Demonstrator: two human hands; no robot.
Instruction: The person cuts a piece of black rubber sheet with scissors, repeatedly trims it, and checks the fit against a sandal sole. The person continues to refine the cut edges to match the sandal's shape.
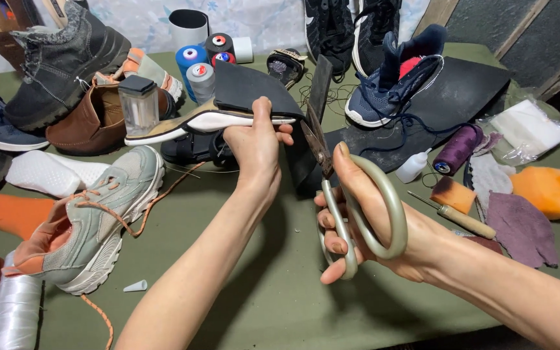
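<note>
Scissors (351,214) sit gripped in right hand (384,240); left hand (254,146) pinches the bendy, light sole (228,107) (best held mid-edge).

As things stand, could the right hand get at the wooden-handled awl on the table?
Probably not at once: the right hand is threaded through the scissors, so its fingers are occupied. The awl itself lies uncovered on the table just beside that wrist.
</note>
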